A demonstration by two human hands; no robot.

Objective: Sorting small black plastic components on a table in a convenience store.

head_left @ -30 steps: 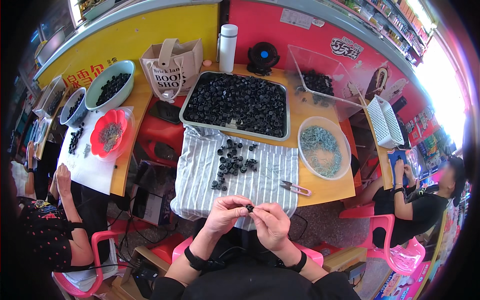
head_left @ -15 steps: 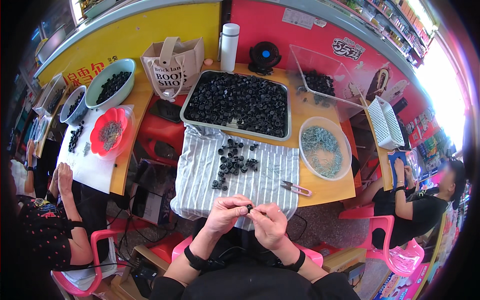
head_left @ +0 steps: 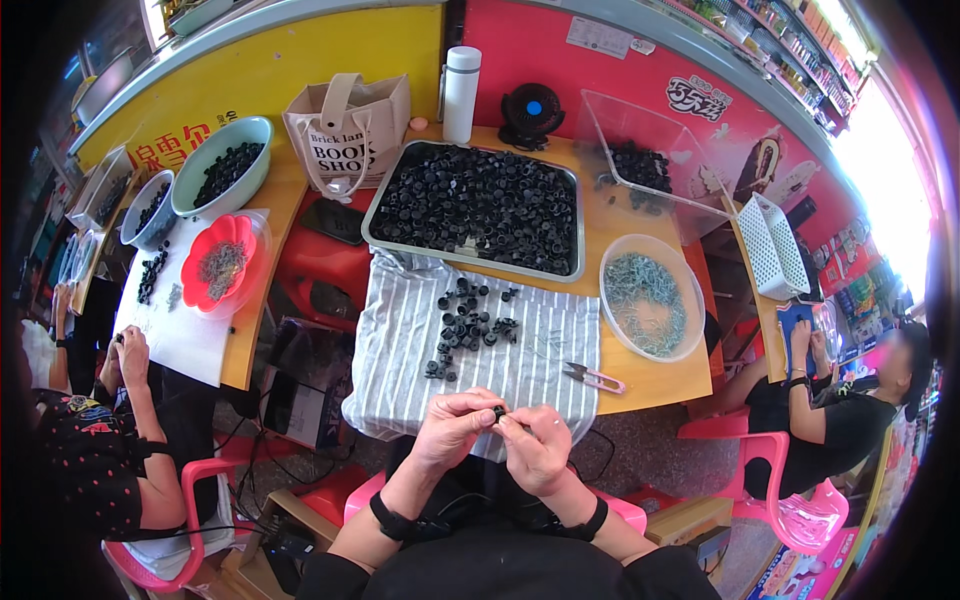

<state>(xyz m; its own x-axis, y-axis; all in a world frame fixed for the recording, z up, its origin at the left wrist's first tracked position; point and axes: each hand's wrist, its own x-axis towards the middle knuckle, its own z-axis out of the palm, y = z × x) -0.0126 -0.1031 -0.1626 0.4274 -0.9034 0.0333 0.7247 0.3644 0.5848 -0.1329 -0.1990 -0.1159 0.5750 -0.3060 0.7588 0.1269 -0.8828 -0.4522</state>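
Observation:
My left hand [head_left: 455, 428] pinches a small round black plastic cap [head_left: 499, 411] between thumb and fingertips, just off the table's front edge. Thumb and fingers of my right hand [head_left: 540, 450] are pressed together against the cap's near right side; whatever they pinch is too small to make out. Beyond the hands, a loose group of similar black caps [head_left: 467, 328] lies on a grey-and-white striped cloth [head_left: 395, 350]. Pink-handled thread snips [head_left: 597, 379] rest at the cloth's right edge. A metal tray [head_left: 580, 230] heaped with black caps stands behind.
A round clear tub [head_left: 697, 305] of thin metal pins stands right. Behind the tray are a canvas bag [head_left: 300, 130], a white bottle [head_left: 460, 95] and a black fan [head_left: 530, 112]. People work at both sides, the left one beside a red bowl [head_left: 190, 268] of small metal pieces.
My right fingers have shifted slightly at the cap; my left hand keeps its pinch. The person at left has moved their hands slightly, and a small dark piece now shows in them.

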